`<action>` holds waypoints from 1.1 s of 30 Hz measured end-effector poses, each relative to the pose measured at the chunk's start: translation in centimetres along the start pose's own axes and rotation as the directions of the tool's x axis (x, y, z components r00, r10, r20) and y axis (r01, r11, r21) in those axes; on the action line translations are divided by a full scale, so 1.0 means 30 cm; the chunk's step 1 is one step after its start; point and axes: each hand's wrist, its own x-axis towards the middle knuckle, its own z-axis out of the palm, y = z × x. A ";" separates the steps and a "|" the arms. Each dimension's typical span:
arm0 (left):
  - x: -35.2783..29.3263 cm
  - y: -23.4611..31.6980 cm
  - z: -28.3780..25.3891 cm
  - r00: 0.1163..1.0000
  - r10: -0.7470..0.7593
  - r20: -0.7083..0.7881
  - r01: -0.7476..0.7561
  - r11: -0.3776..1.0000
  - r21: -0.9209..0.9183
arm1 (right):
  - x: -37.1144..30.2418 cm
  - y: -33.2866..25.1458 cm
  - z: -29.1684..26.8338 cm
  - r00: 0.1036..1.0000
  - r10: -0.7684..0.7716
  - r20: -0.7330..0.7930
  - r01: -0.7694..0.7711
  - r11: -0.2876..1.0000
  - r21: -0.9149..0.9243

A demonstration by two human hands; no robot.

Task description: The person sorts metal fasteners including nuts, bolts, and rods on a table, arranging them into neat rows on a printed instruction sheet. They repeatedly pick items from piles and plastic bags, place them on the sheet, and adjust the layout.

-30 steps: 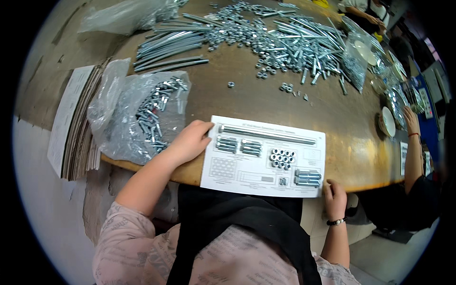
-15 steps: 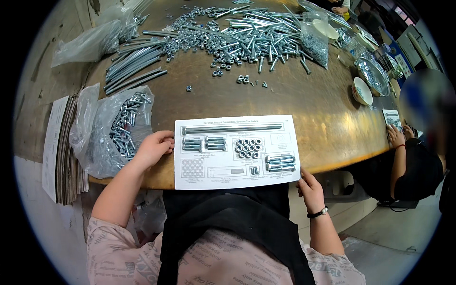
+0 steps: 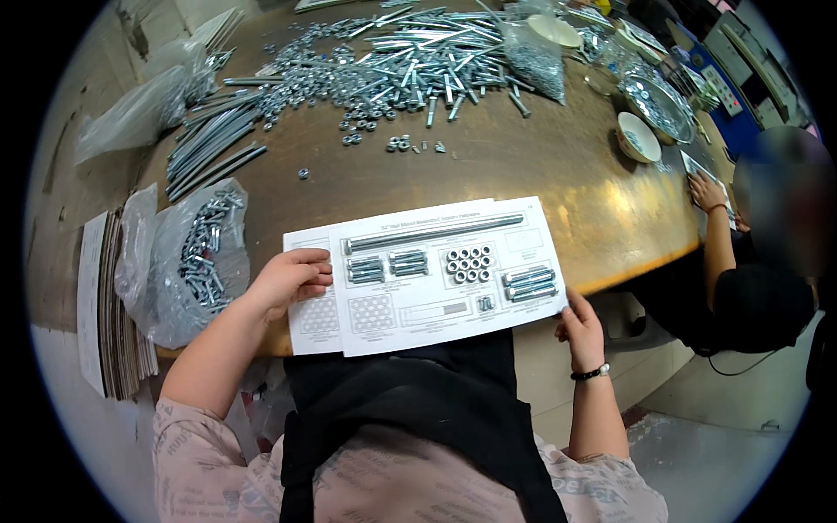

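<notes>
A white printed hardware card (image 3: 475, 336) lies tilted at the table's near edge. On it sit a long bolt (image 3: 436, 234), short bolts (image 3: 408, 262), a cluster of nuts (image 3: 469, 264), thicker bolts (image 3: 529, 283) and small screws (image 3: 486, 303); its other spaces show only printed outlines. My right hand (image 3: 582, 331) pinches its right edge between thumb and fingers. Beneath it, a second printed card (image 3: 316, 324) sticks out on the left, mostly covered. My left hand (image 3: 295, 281) has its bent fingers pressed on that lower card's left edge.
A plastic bag of bolts (image 3: 231, 261) lies to the left, beside a stack of cards (image 3: 113, 305). Loose rods (image 3: 214, 144), nuts (image 3: 366, 109) and bolts (image 3: 436, 65) heap at the back. At right are a bowl (image 3: 639, 139), a metal basin (image 3: 663, 109) and a co-worker's hand (image 3: 706, 190).
The top card has slid right and tilted, uncovering the lower card's left side. My left hand has come onto that lower card; my right hand has moved slightly right. The view has shifted.
</notes>
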 end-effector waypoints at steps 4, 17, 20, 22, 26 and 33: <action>0.039 0.031 0.175 0.990 0.054 0.129 -0.041 0.994 -0.097 | 0.100 0.022 -0.139 0.986 -0.027 -0.162 0.032 0.999 0.028; 0.210 0.069 0.732 0.906 0.152 0.396 -0.020 0.948 -0.318 | 0.291 0.054 -0.373 0.638 -0.583 -0.502 0.315 0.793 -0.521; 0.240 0.070 0.824 0.890 0.183 0.417 -0.050 0.949 -0.311 | 0.327 0.009 -0.364 0.707 -0.582 -0.401 0.299 0.761 -0.576; 0.255 0.079 0.865 0.882 0.192 0.429 -0.065 0.954 -0.293 | 0.363 -0.020 -0.385 0.736 -0.557 -0.385 0.234 0.743 -0.627; 0.268 0.089 0.930 0.856 0.211 0.472 -0.081 0.956 -0.281 | 0.395 -0.104 -0.409 0.793 -0.461 -0.398 -0.104 0.542 -0.834; 0.277 0.097 0.942 0.846 0.183 0.500 -0.064 0.967 -0.245 | 0.415 -0.148 -0.409 0.842 -0.388 -0.375 -0.221 0.387 -0.895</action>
